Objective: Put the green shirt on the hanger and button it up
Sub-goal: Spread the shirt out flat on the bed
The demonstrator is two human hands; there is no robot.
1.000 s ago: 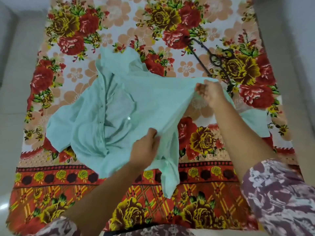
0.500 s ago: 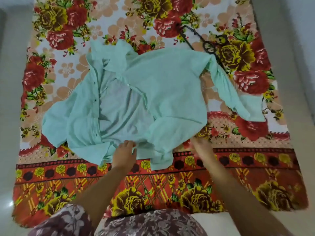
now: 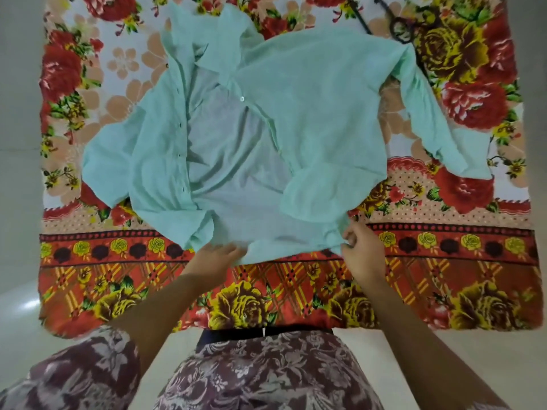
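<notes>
At the near hem of the pale green button-front shirt (image 3: pixel 310 113), the right hand (image 3: pixel 359 253) pinches it and the left hand (image 3: pixel 211 258) seems flat; pull both sides evenly.

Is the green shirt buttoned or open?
Open: the green shirt lies with front panels spread apart, inner back showing.

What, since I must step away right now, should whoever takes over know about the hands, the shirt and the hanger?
Left hand: fingers lie fairly straight on the near hem of the green shirt.
Right hand: pinches the hem's right corner.
The shirt lies spread on the floral cloth, front open, unbuttoned.
The black hanger lies on the cloth beyond the shirt's far right shoulder, outside the shirt.
Done: shirt laid out.
Left: slip the hanger in, button up.
</notes>
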